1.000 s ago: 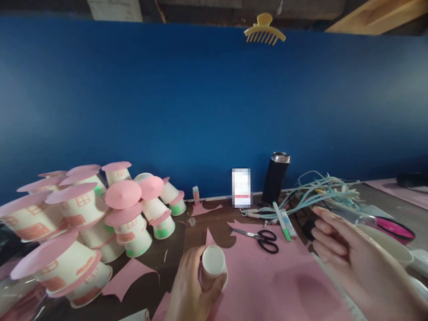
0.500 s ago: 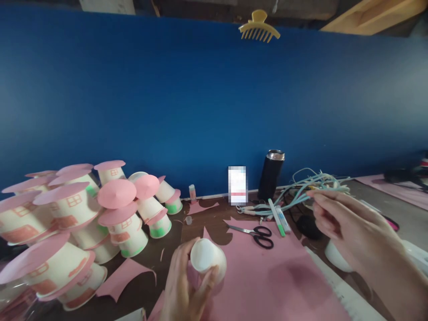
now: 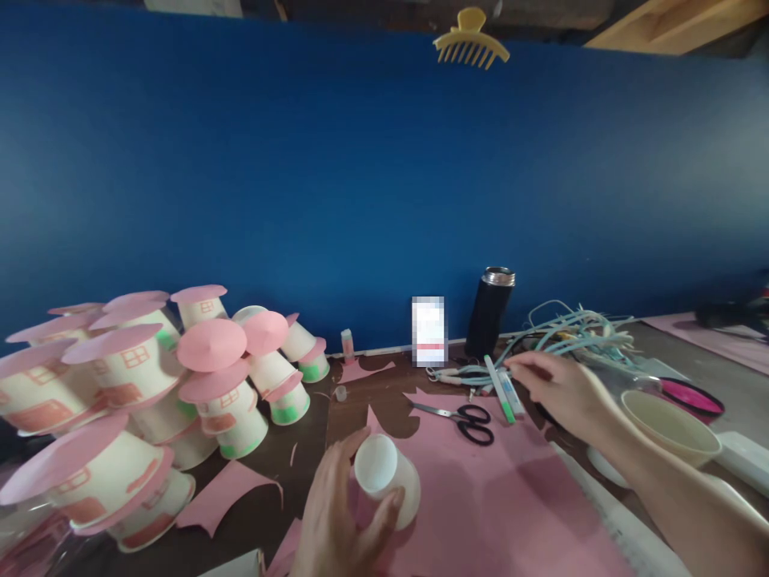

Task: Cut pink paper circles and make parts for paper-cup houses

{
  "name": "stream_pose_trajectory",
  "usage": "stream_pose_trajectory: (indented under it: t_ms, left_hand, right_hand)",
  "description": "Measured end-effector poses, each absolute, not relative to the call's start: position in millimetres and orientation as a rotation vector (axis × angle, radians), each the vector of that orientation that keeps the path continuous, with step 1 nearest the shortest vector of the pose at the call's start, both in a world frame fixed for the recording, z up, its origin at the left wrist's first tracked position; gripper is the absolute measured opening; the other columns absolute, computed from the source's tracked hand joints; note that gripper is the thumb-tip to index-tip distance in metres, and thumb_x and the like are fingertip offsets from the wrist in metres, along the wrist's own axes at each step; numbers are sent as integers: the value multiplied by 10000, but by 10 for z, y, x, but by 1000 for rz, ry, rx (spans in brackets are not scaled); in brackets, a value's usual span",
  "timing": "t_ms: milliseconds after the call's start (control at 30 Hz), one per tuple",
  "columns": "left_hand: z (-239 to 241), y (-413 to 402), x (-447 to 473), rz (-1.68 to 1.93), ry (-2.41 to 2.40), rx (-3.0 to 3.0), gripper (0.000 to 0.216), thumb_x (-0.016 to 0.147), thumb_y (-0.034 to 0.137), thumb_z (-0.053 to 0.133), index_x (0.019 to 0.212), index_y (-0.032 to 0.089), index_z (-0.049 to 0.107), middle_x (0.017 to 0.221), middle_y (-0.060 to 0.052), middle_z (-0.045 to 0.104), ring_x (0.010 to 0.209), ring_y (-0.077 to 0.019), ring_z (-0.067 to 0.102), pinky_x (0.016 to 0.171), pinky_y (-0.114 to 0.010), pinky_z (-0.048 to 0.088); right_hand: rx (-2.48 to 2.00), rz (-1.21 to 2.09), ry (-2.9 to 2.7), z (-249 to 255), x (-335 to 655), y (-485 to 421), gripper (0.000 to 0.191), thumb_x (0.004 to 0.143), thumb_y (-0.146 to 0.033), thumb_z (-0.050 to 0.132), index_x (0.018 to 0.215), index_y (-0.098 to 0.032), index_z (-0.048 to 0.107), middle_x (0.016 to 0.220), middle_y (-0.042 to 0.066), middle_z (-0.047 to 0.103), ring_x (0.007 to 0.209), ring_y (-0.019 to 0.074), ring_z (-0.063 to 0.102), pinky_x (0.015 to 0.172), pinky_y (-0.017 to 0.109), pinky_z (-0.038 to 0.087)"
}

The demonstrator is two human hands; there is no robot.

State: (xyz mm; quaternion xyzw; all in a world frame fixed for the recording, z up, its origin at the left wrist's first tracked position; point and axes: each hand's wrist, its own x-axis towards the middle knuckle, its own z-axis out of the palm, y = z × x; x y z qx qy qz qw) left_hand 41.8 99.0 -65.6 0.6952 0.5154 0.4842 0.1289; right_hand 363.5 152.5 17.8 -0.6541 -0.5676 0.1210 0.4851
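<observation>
My left hand (image 3: 340,505) curls around a plain white paper cup (image 3: 404,481), its fingers on the left side and thumb at the front. The cup leans over the pink paper, its narrower round end turned up towards me. My right hand (image 3: 556,389) reaches in from the right with its fingertips drawn together beside the upper ends of a green marker (image 3: 500,389) and a white-and-blue pen (image 3: 510,393). Whether anything sits between those fingertips I cannot make out. Scissors (image 3: 465,418) with black handles lie on the pink sheet (image 3: 474,505), blades slightly apart.
Stacked paper-cup houses (image 3: 222,401) with pink roofs crowd the left. Pink offcuts (image 3: 225,493) lie near them. A black bottle (image 3: 491,312), a phone-like screen (image 3: 428,330) and pale blue cables (image 3: 570,340) stand or lie along the blue wall. A cream bowl (image 3: 673,429) sits right.
My right hand has moved left and slightly down, from the cables to the green marker and pen, uncovering the cream bowl. The cup has shifted slightly right, and my left hand's grip looks looser.
</observation>
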Motion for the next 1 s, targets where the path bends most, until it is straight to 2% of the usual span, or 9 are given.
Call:
stream_pose_trajectory:
  t_ms: [100,267,400,567,733,900,1000]
  left_hand:
    - [-648,995,417,1354,1483,2045,538,827,537,602,1238,195,540,1178,-138,652,1077,-313,620,896,-434,500]
    - [-593,995,400,1342,1499,2057,537,844,540,586,1248,190,532,1190,-141,651,1070,-304,634,882,-419,517]
    - [-590,1012,376,1301,1495,2101,537,842,522,598,1251,181,523,1182,-152,653,1062,-301,641,865,-419,534]
    - [-591,1025,366,1293,1491,2124,501,860,488,586,1254,187,513,1177,-141,655,1064,-297,642,870,-424,535]
    - [-604,1041,366,1260,1477,2125,514,856,522,589,1242,190,521,1151,-135,662,1035,-291,649,847,-406,540]
    - [-629,1048,369,1266,1499,2141,505,852,516,599,1234,196,519,1138,-127,664,1024,-289,651,833,-415,547]
    - [-641,1048,373,1277,1504,2142,481,862,492,594,1239,206,503,1136,-120,658,1024,-285,647,836,-422,545]
  right_hand:
    - [-1836,147,-1724,12,3615,1653,137,763,-201,666,767,-278,779,840,27,703,689,216,638,575,302,405]
    - [-2048,-20,-2143,-115,3492,1779,118,882,-198,617,801,-176,701,888,25,677,732,171,631,659,318,483]
    - [-2137,-146,-2319,-121,3414,1829,118,935,-250,605,906,-154,666,1007,38,680,833,175,654,737,357,543]
    - [-2179,-237,-2405,-148,3373,1883,129,939,-231,605,1029,-154,657,1127,60,664,912,198,665,784,392,561]
    - [-2205,-211,-2384,-122,3386,1896,133,939,-244,607,1021,-154,659,1136,59,662,929,201,662,795,398,559]
    - [-2401,-128,-2097,-5,3519,1905,229,971,-356,541,1089,-187,641,1062,50,689,855,190,677,730,374,564]
    - [-2505,-66,-1966,8,3565,1903,282,971,-418,520,1065,-184,648,957,37,709,800,185,684,710,374,563]
